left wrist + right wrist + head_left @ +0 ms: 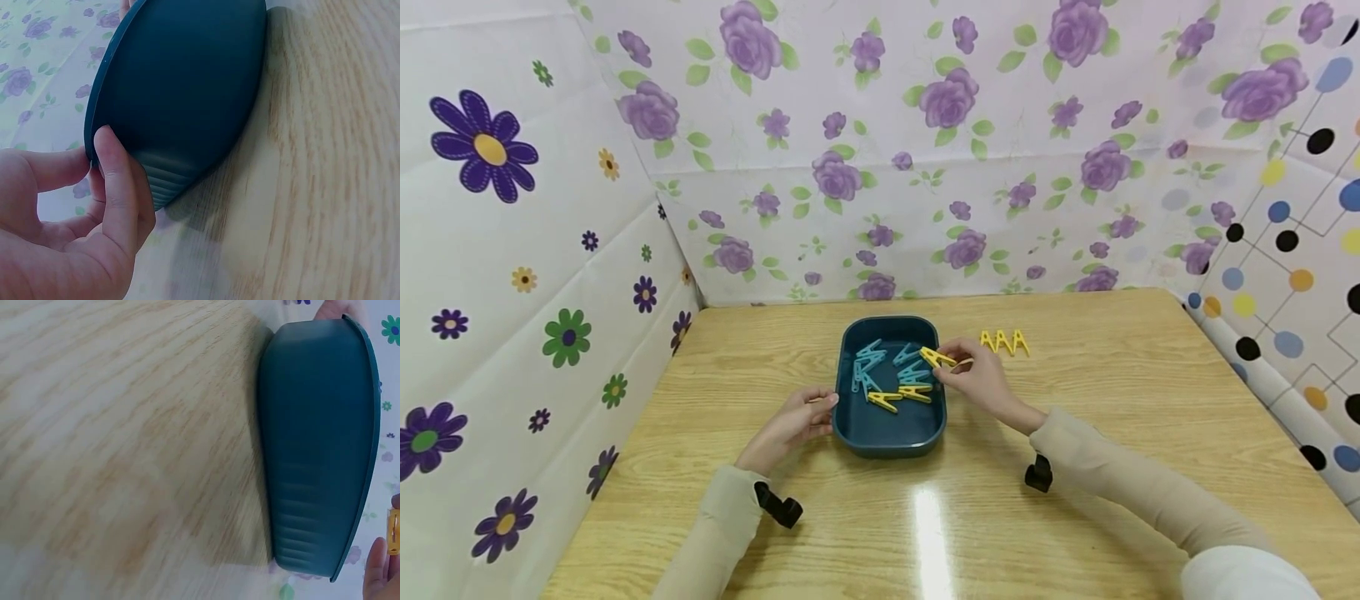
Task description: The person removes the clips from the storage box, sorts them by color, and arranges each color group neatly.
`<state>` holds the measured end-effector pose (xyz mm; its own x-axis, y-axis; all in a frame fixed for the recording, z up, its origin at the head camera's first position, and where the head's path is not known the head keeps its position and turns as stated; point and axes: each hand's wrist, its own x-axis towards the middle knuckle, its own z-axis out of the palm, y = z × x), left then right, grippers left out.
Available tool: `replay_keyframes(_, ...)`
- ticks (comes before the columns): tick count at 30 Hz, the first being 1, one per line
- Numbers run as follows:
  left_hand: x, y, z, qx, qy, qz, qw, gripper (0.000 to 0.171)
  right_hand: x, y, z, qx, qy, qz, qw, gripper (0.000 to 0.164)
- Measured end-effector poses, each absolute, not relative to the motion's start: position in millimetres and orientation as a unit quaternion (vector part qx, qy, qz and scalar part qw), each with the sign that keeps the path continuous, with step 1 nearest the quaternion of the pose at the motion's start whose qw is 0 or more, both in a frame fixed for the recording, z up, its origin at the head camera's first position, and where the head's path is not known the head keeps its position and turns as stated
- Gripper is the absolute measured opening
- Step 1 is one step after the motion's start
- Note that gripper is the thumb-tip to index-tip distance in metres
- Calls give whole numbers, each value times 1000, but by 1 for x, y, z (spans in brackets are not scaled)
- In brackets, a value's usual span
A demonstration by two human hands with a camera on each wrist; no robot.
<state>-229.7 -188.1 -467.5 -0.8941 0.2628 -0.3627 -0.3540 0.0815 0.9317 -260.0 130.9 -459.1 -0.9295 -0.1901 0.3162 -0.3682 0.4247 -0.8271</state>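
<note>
Fingers and thumb of my left hand (793, 423) pinch the left rim of a dark teal plastic bin (889, 450); the left wrist view shows this grip on the bin wall (187, 81) closely. At the opposite side, my right hand (983, 382) holds a yellow clothespin (934, 357) between thumb and fingers, over the bin's right rim. Inside the bin lie several blue clothespins (870, 354) and two yellow clothespins (884, 401). In the right wrist view the held clothespin (393, 531) shows only partly, at the right edge.
Three yellow clothespins (1002, 342) stand in a row on the wooden table (1075, 367), to the right of the bin. Flower-patterned sheets (887, 167) hang behind and at the left, with a dotted sheet (1285, 275) at the right.
</note>
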Motion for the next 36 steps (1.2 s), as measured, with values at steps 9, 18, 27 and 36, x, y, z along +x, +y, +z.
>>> replay_keyframes(9, -231, -189, -469, -24, 698, 680, 225, 33, -260, 138, -461, 157, -827, 524, 128, 26)
replay_keyframes(18, -232, -189, -469, -30, 703, 674, 226, 38, -263, 147, -468, 137, -841, 496, 169, 27)
replay_keyframes(27, -230, -189, -469, -27, 701, 677, 223, 38, -264, 158, -470, 114, -846, 488, 181, 29)
replay_keyframes(36, -230, -189, -471, -27, 701, 676, 225, 40, -266, 164, -469, 71, -858, 481, 166, 28)
